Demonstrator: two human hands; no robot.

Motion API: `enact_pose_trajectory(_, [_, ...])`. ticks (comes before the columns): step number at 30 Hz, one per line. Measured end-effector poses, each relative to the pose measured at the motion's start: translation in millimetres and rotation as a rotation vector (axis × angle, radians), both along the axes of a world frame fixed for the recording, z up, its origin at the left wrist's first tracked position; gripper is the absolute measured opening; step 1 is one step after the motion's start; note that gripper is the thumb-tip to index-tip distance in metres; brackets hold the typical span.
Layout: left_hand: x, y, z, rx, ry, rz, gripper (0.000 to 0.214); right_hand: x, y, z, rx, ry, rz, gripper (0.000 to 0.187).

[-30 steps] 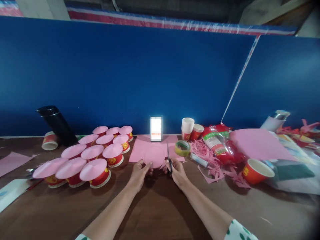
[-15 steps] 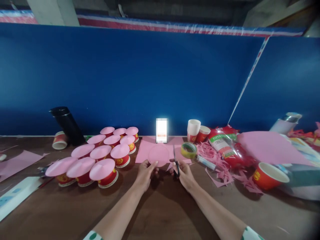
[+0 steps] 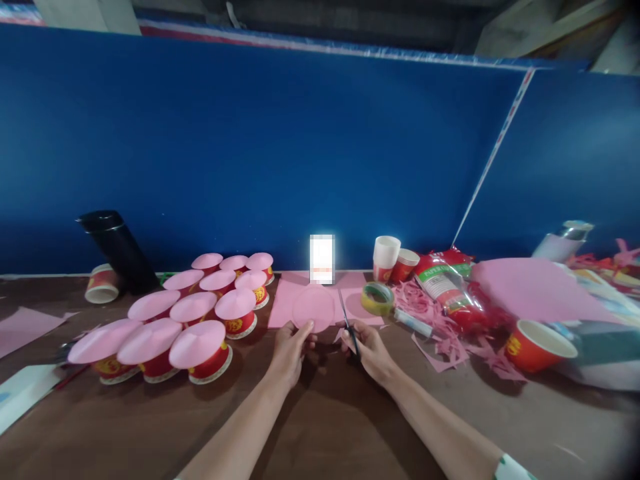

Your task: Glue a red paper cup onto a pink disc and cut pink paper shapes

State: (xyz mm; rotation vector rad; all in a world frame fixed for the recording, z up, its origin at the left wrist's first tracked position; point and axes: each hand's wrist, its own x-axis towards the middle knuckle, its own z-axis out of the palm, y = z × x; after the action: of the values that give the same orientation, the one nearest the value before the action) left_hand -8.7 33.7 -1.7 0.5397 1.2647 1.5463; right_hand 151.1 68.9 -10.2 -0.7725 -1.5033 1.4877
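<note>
A round pink paper disc (image 3: 314, 308) is pinched at its lower edge by my left hand (image 3: 291, 351), thumb on top. My right hand (image 3: 367, 348) is closed around the handles of a pair of scissors (image 3: 344, 308), whose blades point away from me, just right of the disc. Behind both lie pink paper sheets (image 3: 283, 303) on the table. A small pink scrap shows near my right fingertips; whether they hold it I cannot tell. On the left stand several upturned red paper cups (image 3: 203, 367) topped with shallow pink paper cones (image 3: 197, 343).
A roll of tape (image 3: 377, 299), stacked paper cups (image 3: 387, 257), pink paper shreds (image 3: 415, 305) and a red plastic bag (image 3: 445, 287) lie to the right. Farther right is a tilted red cup (image 3: 540, 347). A black flask (image 3: 117, 250) stands at the back left, before a blue partition (image 3: 300, 147).
The view has shifted slightly, so the cups on the left appear farther left. My scissors have tilted a little to the left, towards the disc; my left hand keeps its hold.
</note>
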Motion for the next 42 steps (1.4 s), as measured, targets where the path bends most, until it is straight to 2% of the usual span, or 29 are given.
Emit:
enact_pose_trajectory(7, [1.4,-0.4,2.3,-0.018,0.017,-0.007,0.029,0.4,1.0,-7.4,0.022,-0.036,0.050,0.037])
enact_pose_trajectory(27, [3.1,0.4,1.2,0.024,0.036,-0.062,0.032,-0.6,0.8,-5.9,0.012,-0.023,0.058,0.036])
enact_pose_trajectory(33, [4.1,0.4,3.0,0.012,0.029,-0.037,0.031,-0.1,0.6,-3.2,0.008,-0.033,0.059,0.036])
enact_pose_trajectory(42, [1.9,3.1,-3.5,0.045,0.037,-0.047,0.033,0.1,-1.0,-2.3,0.020,-0.057,0.057,0.038])
